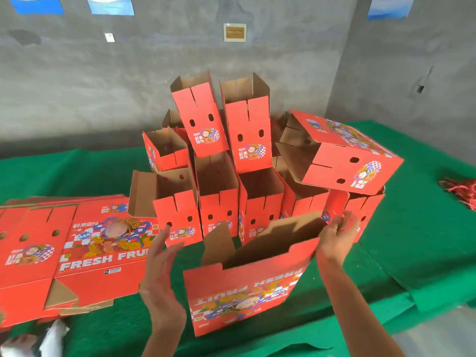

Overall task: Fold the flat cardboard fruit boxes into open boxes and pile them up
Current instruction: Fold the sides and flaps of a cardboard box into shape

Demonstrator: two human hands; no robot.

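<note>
A red cardboard fruit box [247, 295] stands half opened on the green table [425, 253] in front of me, its print upside down and brown inside showing. My right hand [337, 235] pinches a red flap at the box's far right corner. My left hand [162, 261] hovers with straight fingers just left of the box, apart from it. A stack of flat red boxes [77, 248] lies at the left. Behind, several folded open boxes [219, 181] stand piled in two tiers, with one box [345, 150] lying tilted on its side on top at the right.
A grey concrete wall [103, 81] rises close behind the pile. A bundle of red string [461, 191] lies at the table's right edge. The table's front right corner [425, 302] drops off near my right arm. Something white [54, 338] shows below the flat stack.
</note>
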